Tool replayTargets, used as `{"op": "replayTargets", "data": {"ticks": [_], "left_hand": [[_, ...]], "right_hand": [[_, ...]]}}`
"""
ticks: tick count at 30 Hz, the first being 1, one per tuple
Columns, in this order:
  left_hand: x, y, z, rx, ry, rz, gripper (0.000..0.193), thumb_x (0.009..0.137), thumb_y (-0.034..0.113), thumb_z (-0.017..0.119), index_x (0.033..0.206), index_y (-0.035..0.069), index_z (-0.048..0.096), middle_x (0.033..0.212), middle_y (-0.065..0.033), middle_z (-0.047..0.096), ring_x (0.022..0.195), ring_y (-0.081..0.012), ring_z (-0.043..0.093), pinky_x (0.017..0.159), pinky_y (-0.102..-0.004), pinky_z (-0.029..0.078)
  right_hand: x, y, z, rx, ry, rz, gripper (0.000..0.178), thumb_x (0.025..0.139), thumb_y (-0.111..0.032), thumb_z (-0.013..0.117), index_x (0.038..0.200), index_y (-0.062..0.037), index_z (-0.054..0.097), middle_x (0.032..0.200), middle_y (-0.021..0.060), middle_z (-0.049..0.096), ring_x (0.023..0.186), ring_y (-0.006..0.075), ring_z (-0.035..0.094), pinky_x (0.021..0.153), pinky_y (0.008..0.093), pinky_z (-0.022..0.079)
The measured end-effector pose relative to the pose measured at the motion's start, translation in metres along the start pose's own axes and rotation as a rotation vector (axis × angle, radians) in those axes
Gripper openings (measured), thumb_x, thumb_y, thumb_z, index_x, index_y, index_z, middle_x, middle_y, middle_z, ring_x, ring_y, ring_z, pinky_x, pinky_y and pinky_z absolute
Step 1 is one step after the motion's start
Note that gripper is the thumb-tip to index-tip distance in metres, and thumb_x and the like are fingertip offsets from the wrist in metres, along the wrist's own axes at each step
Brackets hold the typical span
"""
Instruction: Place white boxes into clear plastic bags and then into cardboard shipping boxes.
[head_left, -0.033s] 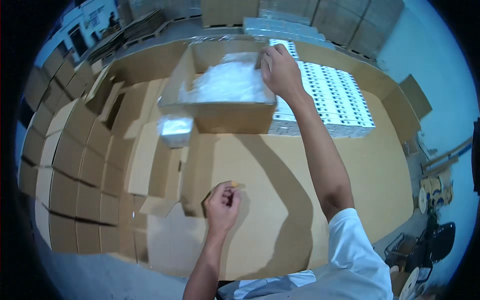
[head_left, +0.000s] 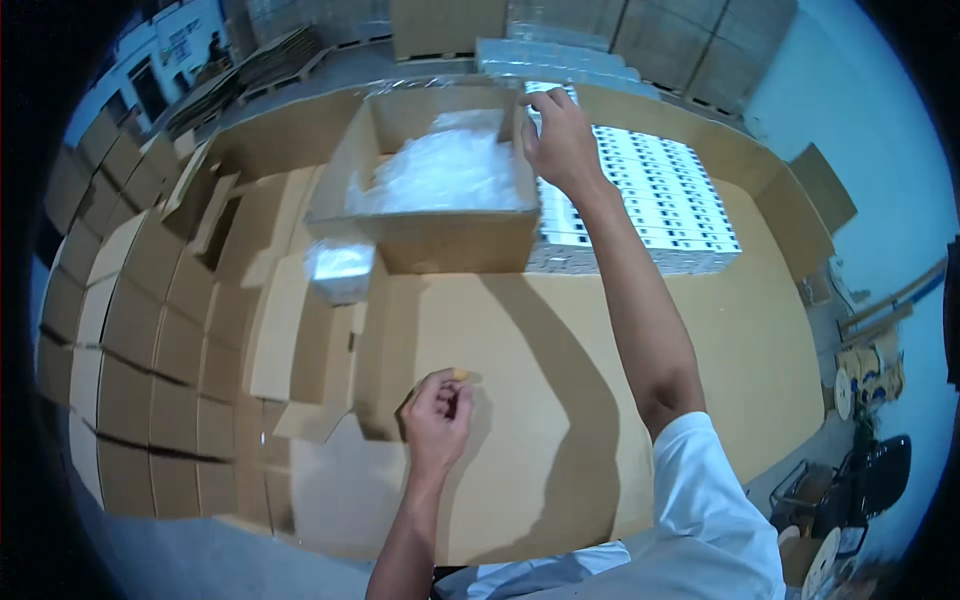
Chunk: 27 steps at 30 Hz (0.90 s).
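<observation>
A large open cardboard box (head_left: 455,243) stands at the far middle of the cardboard-lined table, with a heap of clear plastic bags (head_left: 445,172) inside. My right hand (head_left: 562,142) reaches to its right wall, fingers bent over the rim; the fingertips are partly hidden. Beside that hand lie rows of small white boxes (head_left: 660,185) with dark marks. Over the near middle of the table hovers my left hand (head_left: 436,418), its fingers curled in and a yellowish cover on one fingertip. Whatever its fingers hold is too small to make out.
Left of centre lies an open, narrow carton (head_left: 312,350) with a plastic-wrapped white block (head_left: 340,268) at its far end. Stacked brown cartons (head_left: 130,370) line the left side. A raised cardboard edge (head_left: 765,190) bounds the table's far right.
The whole scene sits slightly further left in the picture. Both hands keep nearly the same pose and place, and no object has visibly been moved.
</observation>
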<state>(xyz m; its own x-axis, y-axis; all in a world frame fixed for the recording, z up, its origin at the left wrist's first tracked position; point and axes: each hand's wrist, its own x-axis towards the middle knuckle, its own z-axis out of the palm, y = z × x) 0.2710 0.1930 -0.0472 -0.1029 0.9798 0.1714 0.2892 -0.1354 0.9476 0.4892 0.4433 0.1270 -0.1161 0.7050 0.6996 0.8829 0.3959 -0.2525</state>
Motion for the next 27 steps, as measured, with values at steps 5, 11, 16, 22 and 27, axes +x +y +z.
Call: {"op": "replayTargets", "data": {"ticks": [5, 11, 16, 22, 27], "left_hand": [[0.004, 0.008, 0.007, -0.05, 0.0, -0.03, 0.017, 0.087, 0.001, 0.069, 0.103, -0.003, 0.066, 0.08, -0.0063, 0.065, 0.068, -0.0085, 0.059, 0.058, -0.0226, 0.051], [0.004, 0.024, 0.017, -0.074, 0.016, -0.099, 0.013, 0.089, 0.0, 0.066, 0.101, -0.004, 0.065, 0.08, -0.0042, 0.063, 0.068, -0.0071, 0.058, 0.058, -0.022, 0.05], [0.004, 0.031, 0.017, -0.07, 0.027, -0.108, 0.013, 0.089, -0.001, 0.065, 0.102, -0.004, 0.065, 0.08, -0.0035, 0.062, 0.067, -0.0067, 0.057, 0.057, -0.0215, 0.05], [0.0, 0.028, 0.01, -0.072, 0.007, -0.093, 0.014, 0.089, -0.001, 0.066, 0.103, -0.004, 0.065, 0.081, -0.004, 0.063, 0.068, -0.0069, 0.057, 0.058, -0.0217, 0.05], [-0.008, 0.026, 0.003, -0.103, 0.014, -0.111, 0.016, 0.088, -0.001, 0.066, 0.104, -0.003, 0.065, 0.082, -0.0043, 0.063, 0.07, -0.0063, 0.058, 0.059, -0.0212, 0.051]], "right_hand": [[0.021, 0.079, 0.0, -0.089, 0.005, 0.192, 0.035, 0.088, -0.007, 0.059, 0.122, -0.0077, 0.065, 0.126, 0.018, 0.056, 0.112, 0.0375, 0.06, 0.092, 0.0485, 0.051], [0.021, 0.108, 0.005, -0.135, -0.091, 0.27, 0.036, 0.085, -0.006, 0.062, 0.121, -0.0097, 0.065, 0.125, 0.0197, 0.053, 0.112, 0.0394, 0.06, 0.094, 0.0483, 0.052], [0.02, 0.102, 0.001, -0.116, -0.153, 0.282, 0.037, 0.084, -0.006, 0.069, 0.118, -0.011, 0.059, 0.121, 0.0157, 0.056, 0.116, 0.0354, 0.058, 0.095, 0.0444, 0.05], [0.013, 0.108, 0.004, -0.116, -0.154, 0.203, 0.032, 0.086, -0.003, 0.065, 0.117, -0.0106, 0.06, 0.12, 0.0137, 0.06, 0.114, 0.0348, 0.06, 0.092, 0.0487, 0.052], [0.002, 0.099, 0.003, -0.098, -0.173, 0.178, 0.031, 0.088, -0.003, 0.063, 0.118, -0.0107, 0.063, 0.123, 0.0134, 0.059, 0.114, 0.0352, 0.059, 0.095, 0.0474, 0.05]]}}
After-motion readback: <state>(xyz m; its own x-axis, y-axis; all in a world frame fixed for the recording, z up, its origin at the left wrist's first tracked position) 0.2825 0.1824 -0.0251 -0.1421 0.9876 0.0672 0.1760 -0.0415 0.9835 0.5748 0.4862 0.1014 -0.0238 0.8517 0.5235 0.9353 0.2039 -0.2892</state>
